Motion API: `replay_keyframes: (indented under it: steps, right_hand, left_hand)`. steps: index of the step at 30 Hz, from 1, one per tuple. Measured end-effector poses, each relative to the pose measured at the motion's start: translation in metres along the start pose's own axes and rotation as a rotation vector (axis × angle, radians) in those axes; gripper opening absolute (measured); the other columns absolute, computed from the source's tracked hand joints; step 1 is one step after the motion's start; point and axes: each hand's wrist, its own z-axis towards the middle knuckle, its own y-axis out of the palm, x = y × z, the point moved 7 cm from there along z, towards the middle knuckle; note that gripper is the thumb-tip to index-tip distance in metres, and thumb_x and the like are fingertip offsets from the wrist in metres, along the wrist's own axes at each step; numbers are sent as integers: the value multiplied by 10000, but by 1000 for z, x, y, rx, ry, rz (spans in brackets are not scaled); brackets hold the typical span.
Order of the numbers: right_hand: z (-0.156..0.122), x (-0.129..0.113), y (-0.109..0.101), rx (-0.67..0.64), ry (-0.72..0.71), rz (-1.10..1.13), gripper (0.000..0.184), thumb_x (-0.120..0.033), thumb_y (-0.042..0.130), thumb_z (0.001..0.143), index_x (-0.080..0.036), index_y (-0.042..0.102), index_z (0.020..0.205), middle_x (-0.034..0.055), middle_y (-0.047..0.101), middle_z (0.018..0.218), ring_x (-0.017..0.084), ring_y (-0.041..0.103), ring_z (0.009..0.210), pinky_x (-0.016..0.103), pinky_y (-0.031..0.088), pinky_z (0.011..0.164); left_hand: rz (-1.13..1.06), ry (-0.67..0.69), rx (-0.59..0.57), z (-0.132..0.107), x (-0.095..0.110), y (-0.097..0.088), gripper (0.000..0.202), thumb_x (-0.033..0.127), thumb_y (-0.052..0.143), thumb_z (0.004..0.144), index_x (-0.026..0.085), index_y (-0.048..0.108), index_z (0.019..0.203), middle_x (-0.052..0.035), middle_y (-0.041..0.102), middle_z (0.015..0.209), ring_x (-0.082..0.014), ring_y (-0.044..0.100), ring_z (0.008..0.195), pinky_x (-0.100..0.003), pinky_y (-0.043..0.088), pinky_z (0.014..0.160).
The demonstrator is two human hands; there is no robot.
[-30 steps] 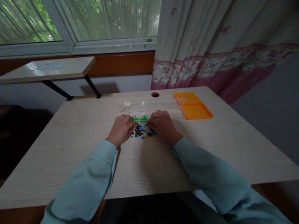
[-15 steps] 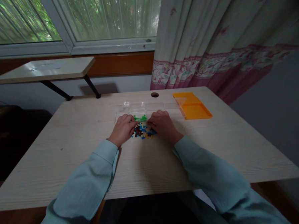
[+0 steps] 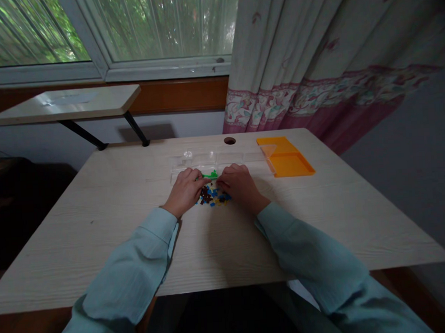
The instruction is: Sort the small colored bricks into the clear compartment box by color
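A loose pile of small blue, brown and yellow pieces (image 3: 212, 195) lies on the table between my hands. My left hand (image 3: 184, 189) is at the pile's left edge, its fingers curled and thumb pointing inward; anything in its fingers is too small to make out. On the other side, my right hand (image 3: 242, 185) has its fingertips drawn together over the pile's right edge, hiding whatever they hold. Between the fingertips, just beyond the pile, are green pieces (image 3: 210, 175). They lie at the near side of a clear plastic compartment tray (image 3: 229, 158), whose front is partly hidden by my hands.
An orange tray (image 3: 291, 164) lies to the right, partly overlapped by the clear plastic. Behind is a round hole (image 3: 229, 141) in the pale wooden table (image 3: 137, 250). A raised shelf (image 3: 70, 105) on black legs stands at the back left, and a curtain (image 3: 296, 83) hangs behind.
My right hand has shifted slightly left over the pile, and my left fingers have moved a little. The green pieces show a slightly different outline. The trays have stayed in place.
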Motion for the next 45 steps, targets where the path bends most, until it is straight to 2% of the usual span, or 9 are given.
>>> replay_keyframes:
  steps: [8, 11, 14, 18, 24, 31, 39, 45]
  right_hand:
    - [2, -5, 3, -21, -19, -35, 208, -308, 560, 922, -213, 725, 838, 51, 647, 870, 208, 474, 898, 344, 225, 726]
    - [0, -4, 2, -32, -15, -9, 204, -310, 561, 922, -218, 732, 861, 54, 651, 878, 207, 473, 905, 344, 229, 738]
    - [0, -1, 0, -20, -11, 7, 186, -302, 573, 915, -225, 735, 867, 52, 655, 885, 208, 472, 906, 346, 231, 747]
    - [0, -2, 1, 0, -29, -13, 207, -299, 557, 925, -213, 719, 828, 48, 651, 868, 210, 473, 896, 351, 230, 745]
    - [2, -8, 5, -13, -49, -1, 208, -298, 549, 929, -206, 721, 856, 65, 651, 889, 219, 473, 917, 353, 239, 752]
    - [0, -13, 3, -23, -74, 48, 190, -277, 554, 922, -222, 731, 878, 59, 652, 904, 215, 461, 922, 346, 243, 766]
    - [-2, 9, -3, 30, 8, 53, 190, -306, 573, 920, -221, 737, 874, 51, 657, 881, 207, 462, 898, 342, 235, 744]
    - [-6, 25, -9, 83, 80, 127, 142, -265, 612, 887, -223, 747, 875, 52, 660, 878, 207, 475, 910, 333, 246, 760]
  left_hand:
    - [-27, 25, -8, 2, 3, 1, 298, 199, 529, 912, 294, 702, 1135, -80, 569, 979, -244, 467, 949, -382, 378, 787]
    - [-15, -14, 44, -3, -8, -9, 295, 197, 537, 905, 285, 700, 1135, -80, 570, 990, -239, 469, 946, -378, 380, 792]
    - [14, -44, 91, -11, -22, -21, 244, 198, 549, 893, 270, 735, 1034, -80, 567, 970, -236, 468, 936, -375, 377, 788]
    - [47, -44, 95, -16, -30, -27, 204, 218, 551, 894, 255, 748, 935, -77, 568, 928, -228, 471, 899, -374, 371, 767]
    - [92, -54, 27, -17, -27, -18, 153, 222, 601, 851, 262, 739, 905, -78, 580, 940, -242, 475, 915, -382, 366, 760]
    - [54, -38, 4, -16, -20, -13, 130, 214, 607, 846, 259, 717, 898, -68, 591, 947, -237, 477, 913, -369, 368, 755]
    - [3, -44, 28, -15, -23, -18, 196, 259, 560, 902, 255, 722, 1013, -77, 581, 957, -226, 481, 914, -354, 380, 775]
    - [-74, 21, -49, -13, -8, -9, 217, 341, 566, 916, 273, 706, 1068, -68, 578, 964, -225, 496, 922, -364, 382, 800]
